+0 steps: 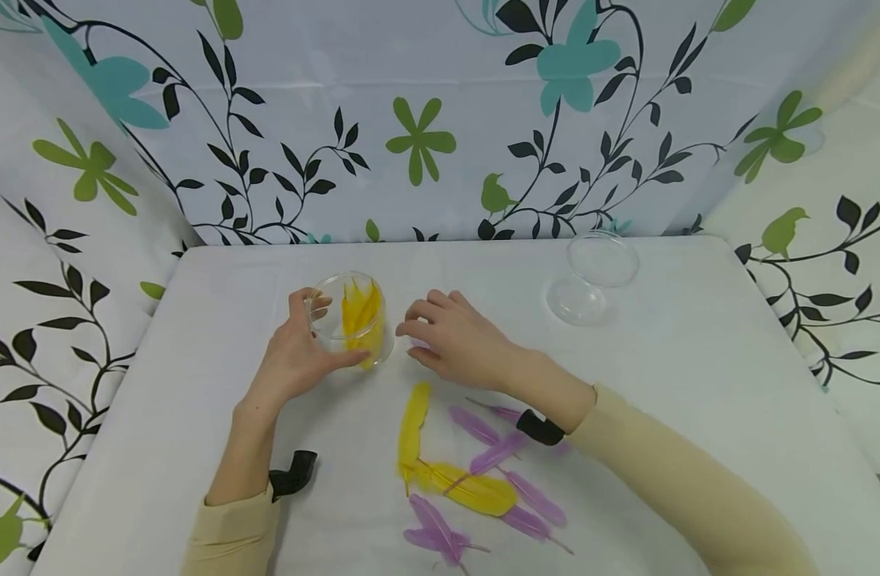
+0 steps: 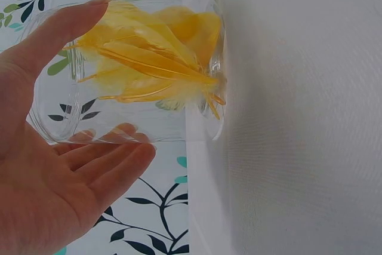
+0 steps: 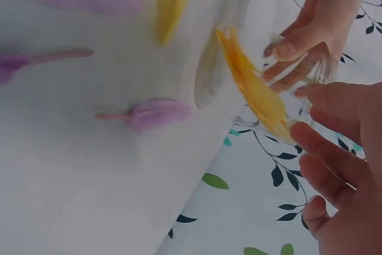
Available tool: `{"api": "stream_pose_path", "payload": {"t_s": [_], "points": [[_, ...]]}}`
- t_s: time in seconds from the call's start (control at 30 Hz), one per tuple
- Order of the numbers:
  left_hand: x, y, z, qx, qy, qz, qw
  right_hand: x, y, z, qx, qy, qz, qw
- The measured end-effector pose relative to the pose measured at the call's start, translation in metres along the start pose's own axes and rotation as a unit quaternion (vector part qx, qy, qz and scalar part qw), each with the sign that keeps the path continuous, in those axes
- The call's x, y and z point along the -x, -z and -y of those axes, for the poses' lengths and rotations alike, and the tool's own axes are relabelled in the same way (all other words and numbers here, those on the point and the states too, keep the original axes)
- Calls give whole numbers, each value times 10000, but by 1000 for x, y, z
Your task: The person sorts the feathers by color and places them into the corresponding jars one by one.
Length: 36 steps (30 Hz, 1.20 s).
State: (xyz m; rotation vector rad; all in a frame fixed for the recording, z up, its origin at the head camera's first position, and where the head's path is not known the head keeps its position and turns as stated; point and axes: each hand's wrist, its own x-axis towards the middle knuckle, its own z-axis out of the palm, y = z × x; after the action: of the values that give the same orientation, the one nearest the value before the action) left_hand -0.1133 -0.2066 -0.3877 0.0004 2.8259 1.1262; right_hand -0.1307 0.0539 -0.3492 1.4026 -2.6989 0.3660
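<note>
My left hand (image 1: 296, 344) grips a transparent jar (image 2: 54, 106) by its sides, thumb on one side and fingers on the other. Inside the jar stand several yellow feathers (image 2: 155, 58), bunched toward one side. Just right of the jar, my right hand (image 1: 469, 340) hovers with loosely bent fingers and nothing visible between them. A single purple feather (image 3: 158, 114) lies on the table near the jar's base, mostly covered by the right hand in the head view.
Two yellow feathers (image 1: 414, 432) and several purple feathers (image 1: 534, 498) lie on the white table (image 1: 663, 448) in front of the hands, some overlapping. A second transparent jar (image 1: 602, 260) stands at the back right. Patterned cloth (image 1: 418, 48) hangs behind the table.
</note>
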Motion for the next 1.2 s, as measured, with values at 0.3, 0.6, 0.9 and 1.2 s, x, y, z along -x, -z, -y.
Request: {"api": "stream_pose_path", "payload": {"t_s": [0.3,0.6,0.9,1.2], "points": [[-1,0,0,-37,18,2,10000,20,-40,-4,-439,142,1349,9898],[0,0,0,-22,76,-7,10000,23,-64,-4,-737,456,1345,9871],[-1,-1,-1,34,25,-29,10000,22,-62,-8,-840,630,863,9907],[0,0,0,19,52,-30,10000,12,-17,-19,-1199,295,98,9923]]}}
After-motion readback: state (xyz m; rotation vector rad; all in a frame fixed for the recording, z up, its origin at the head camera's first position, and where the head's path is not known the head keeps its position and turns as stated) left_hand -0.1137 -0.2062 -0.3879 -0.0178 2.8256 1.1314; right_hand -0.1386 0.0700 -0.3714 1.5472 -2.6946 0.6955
